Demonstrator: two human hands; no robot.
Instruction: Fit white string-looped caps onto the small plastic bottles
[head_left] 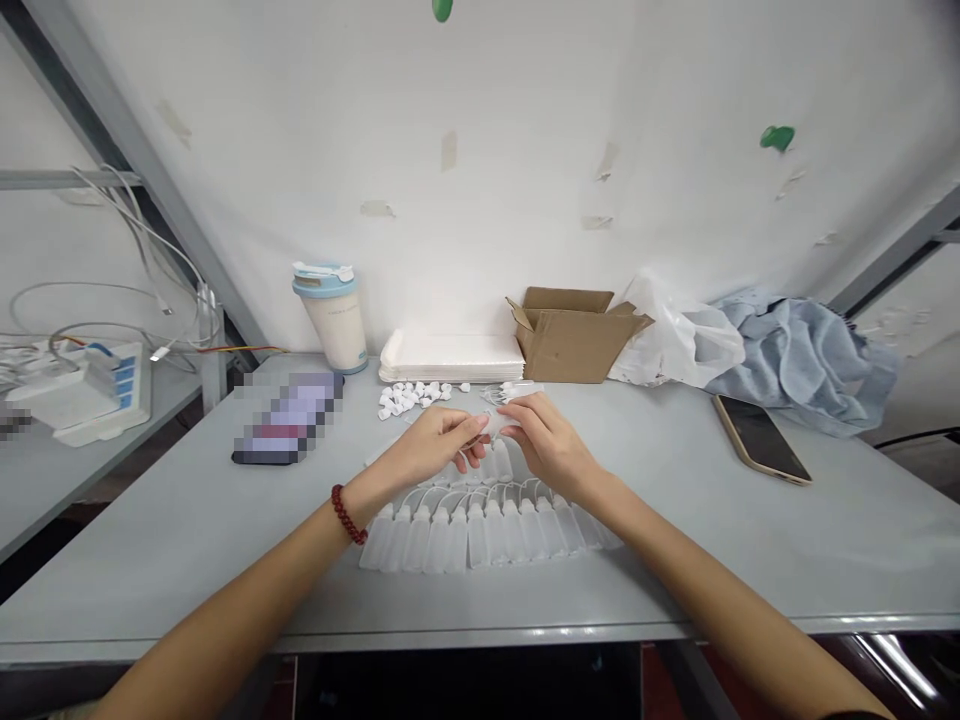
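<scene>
Between both hands is a small translucent plastic bottle (493, 422), mostly hidden by the fingers; it looks like the bottles on the table. My left hand (435, 445) is closed on it, thumb on top and fingers curled underneath. My right hand (551, 445) pinches its other end with thumb and forefinger. Below them lies a row of frosted squeeze bottles (487, 535) with white caps and thin curved tubes. More bottles (495, 465) lie just behind that row, partly covered by my hands. A heap of small white caps (409, 397) sits beyond my left hand, and thin white tubes (501, 394) beyond my right.
Along the wall stand a blue-lidded cup (335, 320), stacked white padded sheets (454, 357), an opened cardboard box (574, 345), a white plastic bag (667, 340) and blue cloth (802, 350). Phones lie left (289, 420) and right (761, 440). A power strip (105, 395) with cables is far left.
</scene>
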